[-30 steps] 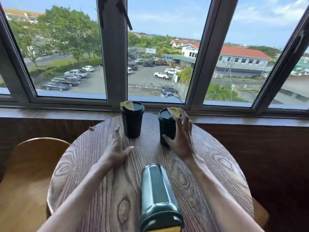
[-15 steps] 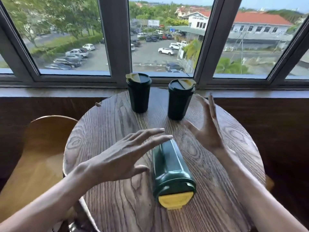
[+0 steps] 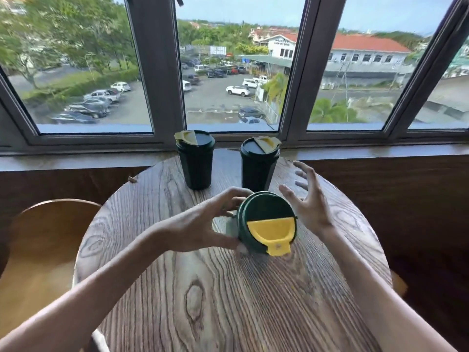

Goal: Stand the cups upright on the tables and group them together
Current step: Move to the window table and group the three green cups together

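Two dark green lidded cups stand upright at the far side of the round wooden table (image 3: 228,301): the left cup (image 3: 196,162) and the right cup (image 3: 258,166), a small gap between them. A third green cup (image 3: 266,222) with a yellow lid flap is tilted up in the table's middle, its lid facing me. My left hand (image 3: 203,224) grips its left side, thumb below and fingers over the top. My right hand (image 3: 308,201) hovers just right of it, fingers spread, not touching as far as I can tell.
A wooden chair (image 3: 43,250) sits at the left of the table. A window sill (image 3: 76,158) and large window run right behind the table. A small chip (image 3: 132,179) lies on the table's far left edge.
The third cup lay on its side before; my left hand has taken hold of it and tipped it up, lid toward me. My right hand let go of the right cup and moved nearer.
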`<state>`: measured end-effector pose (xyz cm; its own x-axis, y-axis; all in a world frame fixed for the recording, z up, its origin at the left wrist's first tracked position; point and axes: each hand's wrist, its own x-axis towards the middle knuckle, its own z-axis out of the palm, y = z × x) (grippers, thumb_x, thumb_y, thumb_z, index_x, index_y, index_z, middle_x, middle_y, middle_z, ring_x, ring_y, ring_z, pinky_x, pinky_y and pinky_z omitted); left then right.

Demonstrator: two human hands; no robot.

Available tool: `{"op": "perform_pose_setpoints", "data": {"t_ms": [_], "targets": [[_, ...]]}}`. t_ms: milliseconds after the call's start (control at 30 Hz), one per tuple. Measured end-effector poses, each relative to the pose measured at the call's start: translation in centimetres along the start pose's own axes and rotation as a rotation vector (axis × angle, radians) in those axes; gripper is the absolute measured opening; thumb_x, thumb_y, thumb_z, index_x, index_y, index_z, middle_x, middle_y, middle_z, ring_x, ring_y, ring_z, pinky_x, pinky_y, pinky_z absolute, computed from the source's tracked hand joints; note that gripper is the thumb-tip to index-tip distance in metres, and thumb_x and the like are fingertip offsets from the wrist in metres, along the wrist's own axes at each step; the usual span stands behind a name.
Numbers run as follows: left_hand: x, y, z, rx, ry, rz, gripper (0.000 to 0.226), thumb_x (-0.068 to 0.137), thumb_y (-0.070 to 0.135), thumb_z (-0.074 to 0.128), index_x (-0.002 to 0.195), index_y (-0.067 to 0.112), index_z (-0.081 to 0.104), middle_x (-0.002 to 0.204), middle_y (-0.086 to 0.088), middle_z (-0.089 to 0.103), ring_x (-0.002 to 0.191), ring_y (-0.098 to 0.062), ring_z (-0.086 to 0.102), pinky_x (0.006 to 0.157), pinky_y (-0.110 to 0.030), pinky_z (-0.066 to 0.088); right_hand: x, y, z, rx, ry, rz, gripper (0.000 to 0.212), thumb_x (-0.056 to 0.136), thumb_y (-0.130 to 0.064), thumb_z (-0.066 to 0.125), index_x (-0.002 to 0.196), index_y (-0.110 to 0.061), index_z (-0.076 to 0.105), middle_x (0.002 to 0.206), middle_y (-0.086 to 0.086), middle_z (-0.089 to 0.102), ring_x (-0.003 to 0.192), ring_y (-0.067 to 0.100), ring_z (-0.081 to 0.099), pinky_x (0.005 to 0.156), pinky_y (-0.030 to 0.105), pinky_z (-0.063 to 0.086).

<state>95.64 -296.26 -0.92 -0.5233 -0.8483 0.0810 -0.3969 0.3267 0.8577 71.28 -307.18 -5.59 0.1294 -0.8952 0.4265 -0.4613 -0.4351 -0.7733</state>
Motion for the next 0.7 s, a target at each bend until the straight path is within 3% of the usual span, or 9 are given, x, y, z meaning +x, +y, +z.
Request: {"op": "perform_pose_setpoints", "data": {"t_ms": [67,200,267,367,467,567,700], "targets": [[0.4,-0.5,-0.9,-0.225,-0.004,-0.033,0.073,0.08,-0.003,0.071,0.141,0.021,0.039,0.143,-0.002,0.053,0.134,-0.017,0.049,0.113,-0.04,0.04,0.1,-0.1,0.2,0.041,-0.041,0.055,0.063,0.086,-0.031,0.069,0.141,-0.027,0.038,0.14,0.007,0.049,0.115,0.021,0.057,0.095,0.047,0.053],[0.3,-1.6,-1.1,-0.412,0.031,-0.053,0.065,0.089,-0.001,0.056,0.145,0.024,0.037,0.148,-0.001,0.049,0.138,-0.018,0.045,0.112,-0.032,0.041,0.3,-0.9,0.5,0.093,-0.111,0.106,0.055,0.087,-0.027,0.067,0.136,-0.028,0.042,0.123,0.002,0.055,0.097,0.011,0.062,0.077,0.025,0.054],[0.3,-2.0,-0.8,-0.428,0.054,-0.052,0.061,0.092,-0.002,0.053,0.146,0.023,0.037,0.148,0.0,0.048,0.138,-0.018,0.045,0.111,-0.031,0.041,-0.1,-1.6,0.1,0.093,-0.218,0.16,0.051,0.087,-0.03,0.068,0.132,-0.031,0.045,0.118,0.001,0.06,0.095,0.009,0.065,0.074,0.026,0.056],[-0.1,-2.5,0.2,-0.426,0.15,-0.081,0.071,0.086,0.006,0.068,0.145,0.026,0.035,0.146,-0.001,0.05,0.136,-0.019,0.047,0.11,-0.037,0.042,-0.6,-2.9,-1.0,0.194,-0.538,0.205,0.044,0.084,-0.029,0.073,0.124,-0.034,0.053,0.112,0.005,0.066,0.092,0.012,0.07,0.076,0.027,0.057],[-0.3,-2.8,2.0,-0.369,0.276,-0.099,0.078,0.078,0.001,0.076,0.141,0.025,0.037,0.138,-0.001,0.055,0.131,-0.017,0.052,0.108,-0.034,0.044,-1.3,-3.5,-1.6,0.411,-0.749,0.224,0.049,0.082,-0.019,0.074,0.127,-0.028,0.056,0.121,0.018,0.063,0.105,0.025,0.066,0.09,0.041,0.052],[0.0,-2.7,3.0,-0.326,0.372,-0.092,0.07,0.076,0.001,0.077,0.134,0.019,0.044,0.13,-0.003,0.06,0.124,-0.018,0.057,0.107,-0.035,0.047,-1.5,-3.5,-1.8,0.501,-0.817,0.213,0.063,0.076,-0.023,0.08,0.133,-0.02,0.052,0.128,0.02,0.06,0.114,0.029,0.063,0.101,0.044,0.048],[-0.3,-2.6,3.7,-0.337,0.394,-0.085,0.07,0.074,0.002,0.08,0.133,0.021,0.047,0.129,-0.005,0.061,0.124,-0.019,0.057,0.105,-0.037,0.048,-1.9,-3.4,-2.1,0.486,-0.803,0.199,0.065,0.075,-0.021,0.081,0.133,-0.019,0.052,0.127,0.019,0.06,0.109,0.026,0.064,0.101,0.045,0.048]]}}
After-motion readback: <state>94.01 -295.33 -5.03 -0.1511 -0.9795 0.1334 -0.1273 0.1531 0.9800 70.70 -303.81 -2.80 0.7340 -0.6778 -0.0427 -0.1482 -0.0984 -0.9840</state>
